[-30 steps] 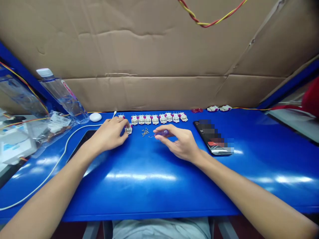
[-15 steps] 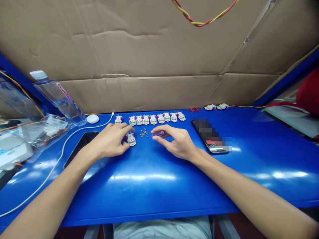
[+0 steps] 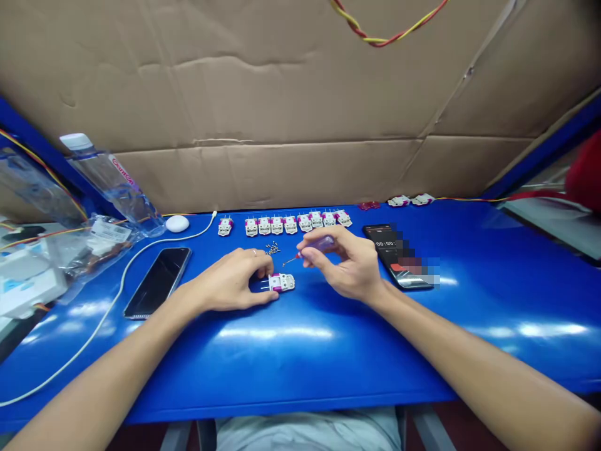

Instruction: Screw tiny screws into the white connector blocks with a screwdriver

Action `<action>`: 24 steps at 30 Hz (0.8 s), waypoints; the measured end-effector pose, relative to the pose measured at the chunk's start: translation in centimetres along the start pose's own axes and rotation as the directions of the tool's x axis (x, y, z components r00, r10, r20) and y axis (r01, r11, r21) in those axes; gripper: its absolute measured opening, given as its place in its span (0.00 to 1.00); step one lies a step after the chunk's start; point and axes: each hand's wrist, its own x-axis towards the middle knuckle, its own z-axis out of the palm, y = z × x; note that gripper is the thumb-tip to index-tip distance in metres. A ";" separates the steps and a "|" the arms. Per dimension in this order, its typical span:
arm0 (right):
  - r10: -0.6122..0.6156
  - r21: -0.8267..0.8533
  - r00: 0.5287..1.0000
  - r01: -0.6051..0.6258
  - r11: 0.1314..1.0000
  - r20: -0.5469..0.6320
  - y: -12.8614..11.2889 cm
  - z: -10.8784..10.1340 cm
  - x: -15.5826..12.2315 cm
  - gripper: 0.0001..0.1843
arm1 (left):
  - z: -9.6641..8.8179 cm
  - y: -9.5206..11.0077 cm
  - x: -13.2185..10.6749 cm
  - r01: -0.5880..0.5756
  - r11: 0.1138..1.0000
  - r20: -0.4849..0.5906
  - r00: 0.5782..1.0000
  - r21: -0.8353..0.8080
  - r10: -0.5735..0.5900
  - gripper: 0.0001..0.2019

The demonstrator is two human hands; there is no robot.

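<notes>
My left hand (image 3: 232, 287) rests on the blue table (image 3: 300, 351) with its fingers closed on a small white and magenta connector part (image 3: 282, 282) lying flat. My right hand (image 3: 348, 263) hovers just to the right of it, pinching a small purple-handled screwdriver (image 3: 315, 246) whose tip points down-left toward a little heap of tiny screws (image 3: 271, 248). Behind the hands a row of several similar connector parts (image 3: 291, 223) lines the back of the table.
A dark phone (image 3: 158, 280) lies left of my left hand, another phone (image 3: 397, 255) right of my right hand. A white cable (image 3: 110, 300) and a white earbud case (image 3: 177, 223) lie at the left, with a plastic bottle (image 3: 113, 180) and bags. Cardboard walls the back.
My left hand has drawn one connector part from the row toward me and to the right. My right hand has lifted the screwdriver off the table.
</notes>
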 end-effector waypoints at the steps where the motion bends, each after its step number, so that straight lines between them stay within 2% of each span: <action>1: -0.006 -0.003 1.000 0.006 1.000 0.008 0.0 0.0 0.0 0.08 | 0.2 0.2 0.1 -0.006 1.000 -0.005 1.000 -0.012 0.006 0.15; 6: -0.072 -0.055 0.995 0.076 0.996 0.062 -0.2 -0.2 0.1 0.06 | 0.8 0.3 0.1 -0.032 0.998 -0.025 0.999 -0.049 0.031 0.15; 13: -0.114 -0.057 0.992 0.116 0.992 0.049 -0.5 -0.4 0.2 0.05 | 1.1 -0.2 0.0 -0.058 0.997 -0.032 0.998 -0.045 0.056 0.16; 19: -0.249 -0.098 0.967 0.253 0.962 0.050 -0.9 -0.5 0.4 0.04 | 1.3 -0.5 0.0 -0.077 0.996 -0.051 0.996 -0.054 0.074 0.16; 24: -0.274 -0.107 0.960 0.279 0.954 0.056 -1.1 -0.4 0.4 0.04 | 1.4 -0.6 0.0 -0.080 0.995 -0.056 0.996 -0.064 0.076 0.15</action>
